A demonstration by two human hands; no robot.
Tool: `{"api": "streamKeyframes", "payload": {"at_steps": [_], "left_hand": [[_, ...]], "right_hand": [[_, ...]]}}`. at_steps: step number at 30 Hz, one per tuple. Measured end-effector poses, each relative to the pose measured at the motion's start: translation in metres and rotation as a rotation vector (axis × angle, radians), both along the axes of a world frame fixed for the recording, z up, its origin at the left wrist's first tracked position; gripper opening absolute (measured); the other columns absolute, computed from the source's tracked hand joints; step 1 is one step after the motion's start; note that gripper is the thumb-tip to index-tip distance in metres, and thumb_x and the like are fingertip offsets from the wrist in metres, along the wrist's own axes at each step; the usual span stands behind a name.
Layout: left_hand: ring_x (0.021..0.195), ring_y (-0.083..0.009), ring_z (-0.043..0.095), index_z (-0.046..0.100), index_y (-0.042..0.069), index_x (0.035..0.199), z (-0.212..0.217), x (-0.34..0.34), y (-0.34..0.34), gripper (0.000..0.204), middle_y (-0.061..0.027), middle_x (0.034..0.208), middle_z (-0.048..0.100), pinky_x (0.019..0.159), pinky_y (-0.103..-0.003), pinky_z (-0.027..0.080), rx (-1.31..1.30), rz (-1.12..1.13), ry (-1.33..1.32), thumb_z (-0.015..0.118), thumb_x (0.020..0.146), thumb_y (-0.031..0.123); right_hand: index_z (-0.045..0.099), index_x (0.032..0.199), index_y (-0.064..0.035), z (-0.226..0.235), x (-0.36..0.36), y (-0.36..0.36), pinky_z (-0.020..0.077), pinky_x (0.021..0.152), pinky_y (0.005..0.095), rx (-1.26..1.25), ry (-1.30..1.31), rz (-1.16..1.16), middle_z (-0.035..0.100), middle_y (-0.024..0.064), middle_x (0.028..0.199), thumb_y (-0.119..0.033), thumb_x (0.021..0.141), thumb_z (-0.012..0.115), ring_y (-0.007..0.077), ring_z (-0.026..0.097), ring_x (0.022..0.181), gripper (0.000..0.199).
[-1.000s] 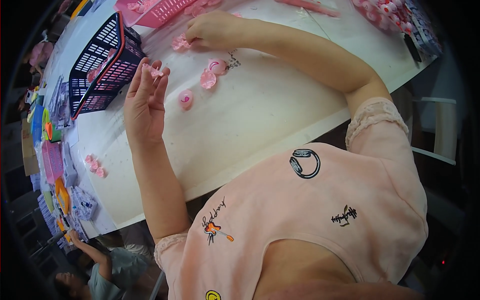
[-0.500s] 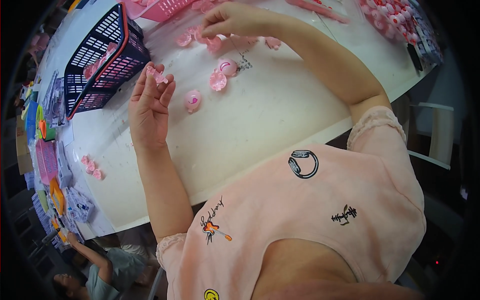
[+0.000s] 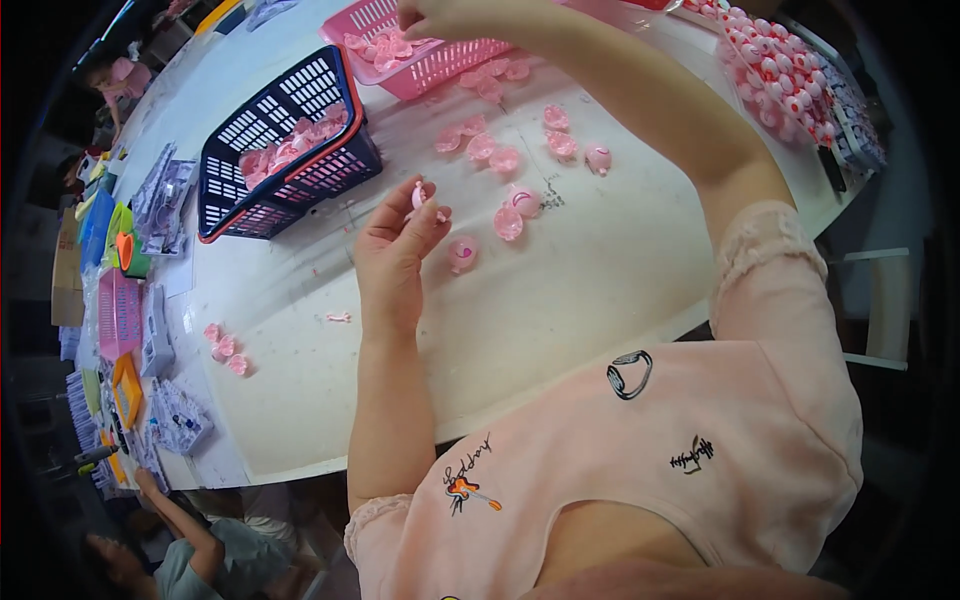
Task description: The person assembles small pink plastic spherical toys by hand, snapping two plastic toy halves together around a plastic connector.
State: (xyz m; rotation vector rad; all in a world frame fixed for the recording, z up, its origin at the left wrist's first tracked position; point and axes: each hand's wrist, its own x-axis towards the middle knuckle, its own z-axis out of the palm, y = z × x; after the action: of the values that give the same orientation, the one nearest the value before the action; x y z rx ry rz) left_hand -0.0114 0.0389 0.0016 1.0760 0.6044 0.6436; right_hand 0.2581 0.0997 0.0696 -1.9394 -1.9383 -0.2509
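Observation:
My left hand [image 3: 395, 250] is raised over the white table, thumb and fingers closed on a small pink plastic shell piece [image 3: 419, 196]. Beside it on the table lies a round pink ball-shaped piece [image 3: 463, 254]. Slightly farther off, another pink ball [image 3: 523, 201] touches an open half shell [image 3: 508, 223]. At the upper edge, my right hand [image 3: 445, 18] hangs over the near side of a pink basket [image 3: 450, 68] holding pink shell pieces [image 3: 385, 46]. The picture's edge cuts off most of that hand's fingers, so its grip is unclear.
Left of centre stands a tilted dark blue basket [image 3: 290, 195] with pink pieces inside. Loose pink shells [image 3: 481, 147] lie mid-table, and a few more [image 3: 226, 347] at left. A bag of red-and-white balls [image 3: 785, 75] is at far right. Other people sit along the left.
My right hand has moved from the loose shells on the table to over the pink basket. The left hand still holds its pink piece. The whole view has shifted.

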Motion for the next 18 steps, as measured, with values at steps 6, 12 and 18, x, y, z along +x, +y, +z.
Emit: {"api": "streamKeyframes", "payload": {"at_steps": [6, 12, 18], "left_hand": [[0.086, -0.0155, 0.06, 0.053, 0.0, 0.112, 0.004, 0.003, 0.012, 0.028, -0.0078, 0.104, 0.057, 0.076, -0.026, 0.051, 0.04, 0.036, -0.074, 0.055, 0.087, 0.012], [0.087, -0.0166, 0.06, 0.052, -0.001, 0.113, 0.0, 0.004, 0.011, 0.03, -0.0084, 0.104, 0.058, 0.078, -0.026, 0.051, 0.08, 0.01, -0.042, 0.055, 0.086, 0.011], [0.088, -0.0188, 0.061, 0.052, -0.003, 0.113, 0.003, 0.003, 0.009, 0.029, -0.011, 0.106, 0.057, 0.08, -0.027, 0.051, 0.107, 0.012, -0.062, 0.054, 0.086, 0.008]], "right_hand": [[0.066, 0.085, -0.0056, -0.077, 0.031, 0.039, 0.0463, 0.07, 0.0384, -0.378, -0.175, -0.17, 0.064, 0.0159, 0.085, -0.03, 0.073, 0.064, 0.0284, 0.061, 0.079, 0.028], [0.066, 0.085, -0.0054, -0.075, 0.041, 0.005, 0.0466, 0.069, 0.0374, -0.296, -0.097, -0.103, 0.064, 0.0156, 0.084, -0.03, 0.073, 0.064, 0.0276, 0.061, 0.078, 0.027], [0.066, 0.084, -0.0051, -0.042, 0.031, -0.001, 0.0468, 0.068, 0.0364, -0.182, -0.033, 0.015, 0.064, 0.0152, 0.084, -0.029, 0.073, 0.064, 0.0268, 0.061, 0.078, 0.026]]}}
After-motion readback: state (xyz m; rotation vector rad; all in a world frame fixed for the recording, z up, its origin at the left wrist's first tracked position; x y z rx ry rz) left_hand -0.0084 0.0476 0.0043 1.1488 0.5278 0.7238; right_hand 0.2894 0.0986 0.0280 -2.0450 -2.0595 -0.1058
